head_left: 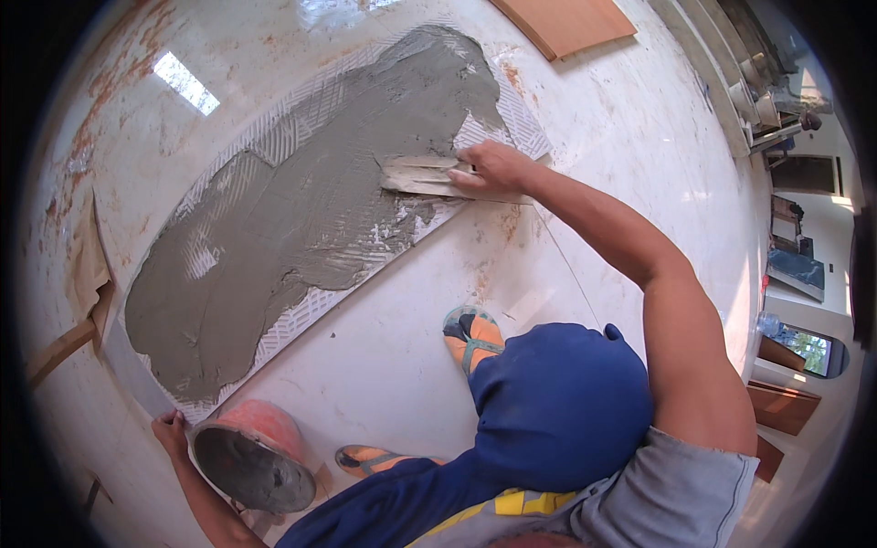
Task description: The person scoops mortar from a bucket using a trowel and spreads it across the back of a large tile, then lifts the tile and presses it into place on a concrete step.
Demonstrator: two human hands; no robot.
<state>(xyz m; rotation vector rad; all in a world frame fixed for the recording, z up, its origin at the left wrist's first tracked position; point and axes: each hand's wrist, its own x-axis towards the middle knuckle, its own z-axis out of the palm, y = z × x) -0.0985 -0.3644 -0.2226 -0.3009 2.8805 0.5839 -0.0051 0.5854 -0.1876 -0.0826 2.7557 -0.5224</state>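
Note:
A large tile [315, 306] lies on the floor with its ribbed white back up. Wet grey mortar [301, 173] covers most of it in a thick, uneven layer. My right hand [493, 171] grips a long, pale, mortar-smeared plastering trowel [416, 175], which rests on the mortar near the tile's near right edge. My left hand [171, 431] is closed at the tile's near left corner, fingers pinched on its edge. Right beside that hand, a reddish bucket [265, 429] tilts with its grey-coated mouth toward me.
My sandalled feet [475, 340] stand on the pale, dusty floor beside the tile. A brown board [566, 23] lies beyond it at the top. Wood strips [64, 352] and torn brown paper [89, 265] are at the left. Panels [784, 406] lean along the right wall.

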